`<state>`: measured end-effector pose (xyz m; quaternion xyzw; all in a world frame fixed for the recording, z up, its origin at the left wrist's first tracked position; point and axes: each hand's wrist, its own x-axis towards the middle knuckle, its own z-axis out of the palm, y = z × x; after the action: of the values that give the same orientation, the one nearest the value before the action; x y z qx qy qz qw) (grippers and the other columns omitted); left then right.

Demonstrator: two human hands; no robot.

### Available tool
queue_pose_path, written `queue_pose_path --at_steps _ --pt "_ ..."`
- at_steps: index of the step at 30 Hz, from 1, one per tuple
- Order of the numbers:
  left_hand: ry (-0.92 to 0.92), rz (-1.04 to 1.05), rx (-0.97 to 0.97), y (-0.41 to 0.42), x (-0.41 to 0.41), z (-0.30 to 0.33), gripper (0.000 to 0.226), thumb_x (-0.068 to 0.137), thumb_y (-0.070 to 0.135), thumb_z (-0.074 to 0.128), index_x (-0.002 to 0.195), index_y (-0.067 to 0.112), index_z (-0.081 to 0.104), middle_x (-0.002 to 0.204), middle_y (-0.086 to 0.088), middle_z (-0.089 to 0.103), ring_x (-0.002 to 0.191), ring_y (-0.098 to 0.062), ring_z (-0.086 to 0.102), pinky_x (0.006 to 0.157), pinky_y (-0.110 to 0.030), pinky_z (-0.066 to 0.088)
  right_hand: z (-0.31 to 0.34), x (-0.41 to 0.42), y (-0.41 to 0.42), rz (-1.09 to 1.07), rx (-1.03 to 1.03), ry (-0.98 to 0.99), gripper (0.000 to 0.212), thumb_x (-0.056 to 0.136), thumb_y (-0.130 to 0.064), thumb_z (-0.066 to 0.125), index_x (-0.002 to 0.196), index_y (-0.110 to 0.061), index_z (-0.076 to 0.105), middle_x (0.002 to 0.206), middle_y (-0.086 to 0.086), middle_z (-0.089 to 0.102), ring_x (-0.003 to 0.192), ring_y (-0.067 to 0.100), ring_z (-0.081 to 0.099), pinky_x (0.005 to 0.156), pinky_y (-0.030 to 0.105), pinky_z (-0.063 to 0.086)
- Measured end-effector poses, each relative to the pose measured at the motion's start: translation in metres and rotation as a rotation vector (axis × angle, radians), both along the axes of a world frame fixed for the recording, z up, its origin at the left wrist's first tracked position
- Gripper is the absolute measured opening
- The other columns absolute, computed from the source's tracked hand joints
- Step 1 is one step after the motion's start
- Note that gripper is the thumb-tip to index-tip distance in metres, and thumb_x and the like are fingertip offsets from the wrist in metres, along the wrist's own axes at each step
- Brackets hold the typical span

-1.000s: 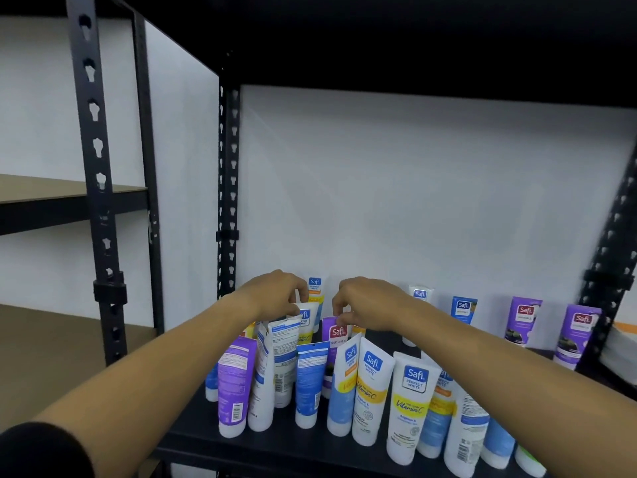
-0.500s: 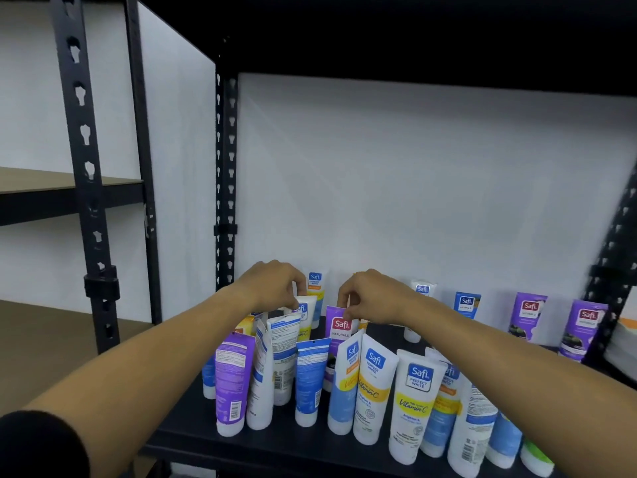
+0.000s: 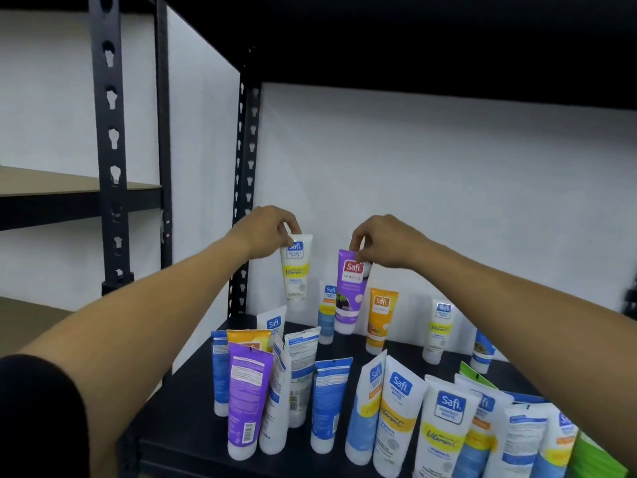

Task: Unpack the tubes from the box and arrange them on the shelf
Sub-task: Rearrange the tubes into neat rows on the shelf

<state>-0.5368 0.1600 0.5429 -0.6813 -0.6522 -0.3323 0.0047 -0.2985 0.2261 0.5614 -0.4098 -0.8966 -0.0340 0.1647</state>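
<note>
My left hand (image 3: 267, 229) pinches the top seam of a white and yellow tube (image 3: 295, 274), which hangs cap down above the black shelf (image 3: 193, 401). My right hand (image 3: 386, 241) pinches the top of a purple tube (image 3: 350, 293), also lifted clear of the shelf, near the back wall. Several tubes stand cap down in a front cluster (image 3: 310, 398), and others stand along the back, among them an orange tube (image 3: 379, 320) and a white tube (image 3: 437, 331). No box is in view.
A black upright post (image 3: 246, 201) stands at the shelf's back left corner and another post (image 3: 112, 143) at the front left. The black upper shelf (image 3: 413, 46) hangs overhead. A brown shelf board (image 3: 51, 182) lies on the left. A white wall is behind.
Both hands have risen from the tube cluster, each lifting one tube: the left a white and yellow one, the right a purple one. The view has moved closer to the shelf.
</note>
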Motion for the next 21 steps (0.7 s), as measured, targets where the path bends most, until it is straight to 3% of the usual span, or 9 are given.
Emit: queue_pose_path --at_steps 4,8,11,21 --pt "-0.045 0.085 0.076 0.005 -0.022 0.005 0.022 0.086 0.009 0.068 0.081 0.03 0.066 0.082 0.001 0.066 0.067 -0.013 0.058 0.071 -0.031 0.051 0.005 -0.029 0.011 -0.023 0.062 0.043 0.008 0.091 -0.032 0.069 0.093 -0.027 0.063 0.11 0.0 0.068 0.096 0.016 0.063 0.073 0.031 0.052" --pt "-0.096 0.178 0.097 0.012 -0.041 -0.012 0.021 0.087 0.006 0.064 0.083 0.027 0.067 0.078 0.005 0.06 0.072 -0.017 0.057 0.066 -0.029 0.044 -0.005 -0.061 0.022 -0.037 0.07 0.041 0.01 0.09 -0.033 0.07 0.094 -0.025 0.065 0.112 0.0 0.068 0.095 0.017 0.064 0.071 0.03 0.049" --pt "-0.15 0.231 0.101 0.018 -0.054 -0.031 0.022 0.088 0.006 0.062 0.083 0.027 0.068 0.085 0.003 0.063 0.076 -0.019 0.061 0.067 -0.03 0.048 -0.016 -0.082 0.029 -0.033 0.07 0.028 0.014 0.089 -0.033 0.071 0.099 -0.024 0.068 0.114 0.0 0.068 0.095 0.017 0.064 0.07 0.03 0.048" --pt "-0.357 0.232 0.079 0.042 -0.089 -0.089 0.023 0.092 -0.001 0.057 0.088 0.019 0.069 0.102 -0.006 0.068 0.089 -0.023 0.066 0.073 -0.034 0.056 -0.048 -0.133 0.055 -0.014 0.028 -0.019 0.02 0.089 -0.033 0.072 0.103 -0.019 0.068 0.116 0.002 0.068 0.1 0.019 0.065 0.077 0.032 0.054"
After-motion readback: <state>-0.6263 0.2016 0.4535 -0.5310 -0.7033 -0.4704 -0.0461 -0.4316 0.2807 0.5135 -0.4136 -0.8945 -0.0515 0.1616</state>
